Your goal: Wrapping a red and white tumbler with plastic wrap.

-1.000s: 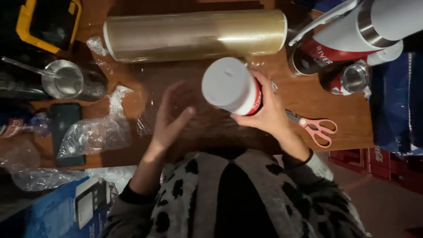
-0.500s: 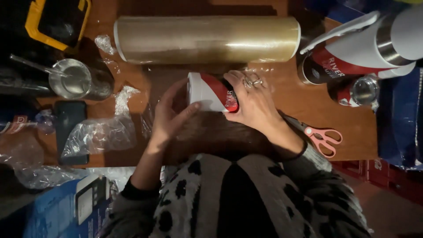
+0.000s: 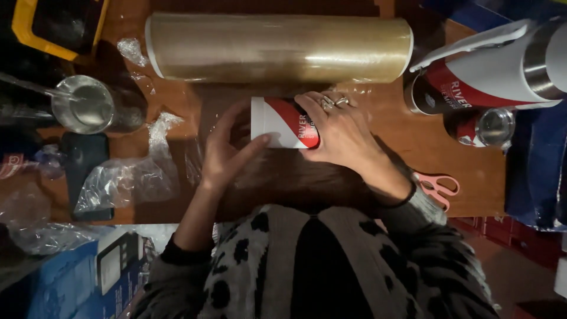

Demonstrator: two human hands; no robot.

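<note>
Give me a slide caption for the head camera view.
Both hands, left hand and right hand, lay a red-and-white tumbler beside a large roll of clear wrap.

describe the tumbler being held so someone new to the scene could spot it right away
Start at the big roll of clear wrap lying across the far side of the wooden table. Just below it, a white tumbler with a red diagonal stripe lies sideways between the left hand and right hand. Unlike the tumblers at right, it is held.
</note>
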